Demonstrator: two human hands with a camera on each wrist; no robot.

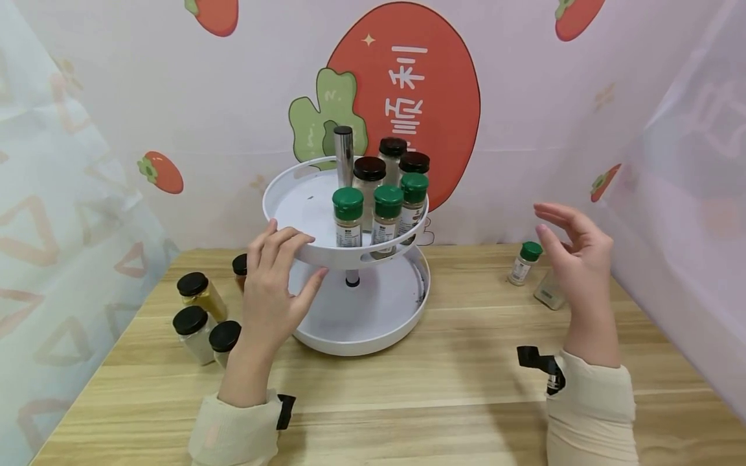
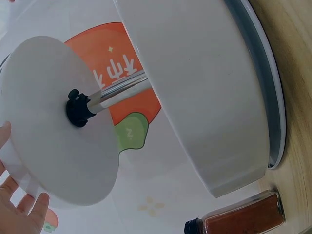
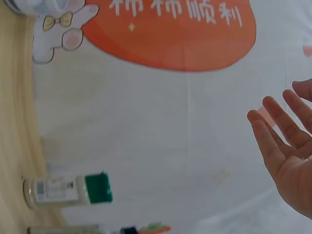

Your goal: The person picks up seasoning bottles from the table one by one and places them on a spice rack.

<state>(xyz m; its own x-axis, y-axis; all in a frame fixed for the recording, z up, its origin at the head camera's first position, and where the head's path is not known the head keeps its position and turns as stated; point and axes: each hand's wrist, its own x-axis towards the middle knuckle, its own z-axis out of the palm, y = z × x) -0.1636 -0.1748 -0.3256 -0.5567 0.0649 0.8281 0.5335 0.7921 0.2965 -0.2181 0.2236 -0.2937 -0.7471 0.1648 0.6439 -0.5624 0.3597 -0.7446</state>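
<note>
Six jars [image 1: 387,204]: grouped on upper tray [image 1: 300,210], perhaps for reach.
Tray rim [image 1: 335,258]: steadied, seemingly, by left hand [image 1: 274,285], fingers apart.
Right hand [image 1: 579,259]: fingers parted, nothing held.

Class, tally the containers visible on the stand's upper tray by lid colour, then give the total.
Clear cylindrical shakers with green lids: 3
Clear jars with black lids: 3
Total on the round white upper tray: 6
</note>
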